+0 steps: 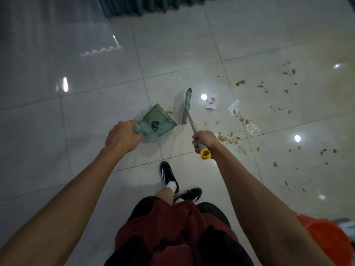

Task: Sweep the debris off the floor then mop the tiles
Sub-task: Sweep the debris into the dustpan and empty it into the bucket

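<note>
My left hand (122, 136) grips the top of a teal dustpan's handle; the dustpan (158, 122) rests on the pale tiles with a dark scrap inside. My right hand (204, 141) is closed around the broom's grey handle, just above its yellow end cap (205, 153). The broom's teal head (186, 104) stands on the floor just right of the pan's mouth. A small heap of crumbs (170, 110) lies between the pan and the broom. Yellowish debris (269, 112) and torn paper scraps (211, 101) are scattered over the tiles to the right.
A dark curtain (144, 4) hangs at the far edge. An orange bucket (326, 239) stands at the lower right, close to my right arm. A crumpled clear wrapper (252, 128) lies among the debris. My feet in black shoes (169, 175) are just behind the pan.
</note>
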Demonstrator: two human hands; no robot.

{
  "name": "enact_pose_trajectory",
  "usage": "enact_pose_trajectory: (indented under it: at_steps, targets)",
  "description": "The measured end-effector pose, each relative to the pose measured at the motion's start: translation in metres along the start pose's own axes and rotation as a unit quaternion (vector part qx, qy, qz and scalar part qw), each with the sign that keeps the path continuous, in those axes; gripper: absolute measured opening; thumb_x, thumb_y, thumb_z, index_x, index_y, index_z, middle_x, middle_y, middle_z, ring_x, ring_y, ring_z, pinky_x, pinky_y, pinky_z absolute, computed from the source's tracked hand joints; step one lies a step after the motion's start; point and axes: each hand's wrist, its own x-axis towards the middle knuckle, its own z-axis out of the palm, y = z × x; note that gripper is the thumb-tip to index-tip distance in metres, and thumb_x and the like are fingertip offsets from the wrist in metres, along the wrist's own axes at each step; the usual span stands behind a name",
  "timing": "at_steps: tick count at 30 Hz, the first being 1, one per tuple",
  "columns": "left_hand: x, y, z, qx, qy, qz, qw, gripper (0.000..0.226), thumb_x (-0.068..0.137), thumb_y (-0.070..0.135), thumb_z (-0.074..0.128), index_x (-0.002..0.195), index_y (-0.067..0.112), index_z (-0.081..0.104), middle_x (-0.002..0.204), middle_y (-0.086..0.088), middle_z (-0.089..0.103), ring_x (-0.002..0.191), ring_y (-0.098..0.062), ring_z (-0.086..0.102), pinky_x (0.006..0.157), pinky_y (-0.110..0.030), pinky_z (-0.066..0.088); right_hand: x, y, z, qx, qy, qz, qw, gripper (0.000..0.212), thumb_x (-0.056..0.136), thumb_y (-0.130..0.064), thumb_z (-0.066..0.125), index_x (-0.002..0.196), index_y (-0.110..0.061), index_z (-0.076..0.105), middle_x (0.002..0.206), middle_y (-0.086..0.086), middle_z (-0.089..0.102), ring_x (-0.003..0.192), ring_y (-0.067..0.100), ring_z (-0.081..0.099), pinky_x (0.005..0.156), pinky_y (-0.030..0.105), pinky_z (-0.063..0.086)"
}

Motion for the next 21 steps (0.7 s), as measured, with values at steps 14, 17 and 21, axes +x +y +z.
enact_pose_trajectory:
  at_steps: [14, 17, 21]
  targets:
    - [0.010, -0.104, -0.026, 0.001, -0.017, -0.099, 0.995, 0.029, 0.078, 0.022, 0.055, 0.102, 0.029, 0.069, 0.091, -0.008, 0.069, 0.073, -0.030, 0.062, 0.060, -0.028, 0.043, 0.055, -0.048, 0.141, -0.024, -0.143, 0.084, 0.986, 0.006, 0.101, -0.005, 0.044, 0.103, 0.001, 0.045, 0.085, 0.021, 0.057, 0.046, 0.011, 0.046, 0.043, 0.023, 0.045]
    - [0.013, -0.110, -0.021, 0.027, -0.026, -0.099, 0.994, 0.036, 0.083, 0.022, 0.054, 0.114, 0.030, 0.069, 0.100, -0.012, 0.071, 0.082, -0.034, 0.067, 0.067, -0.033, 0.052, 0.069, -0.047, 0.143, -0.012, -0.157, 0.101, 0.982, 0.007, 0.102, -0.006, 0.044, 0.106, 0.000, 0.044, 0.092, 0.024, 0.060, 0.047, 0.011, 0.045, 0.046, 0.022, 0.046]
    - [0.013, -0.111, -0.016, 0.021, -0.029, -0.110, 0.993, 0.031, 0.081, 0.023, 0.052, 0.106, 0.031, 0.067, 0.091, -0.011, 0.068, 0.078, -0.035, 0.066, 0.064, -0.032, 0.050, 0.088, -0.045, 0.136, -0.083, -0.160, 0.117, 0.977, 0.011, 0.102, -0.007, 0.045, 0.111, 0.000, 0.044, 0.097, 0.024, 0.062, 0.051, 0.013, 0.049, 0.046, 0.022, 0.049]
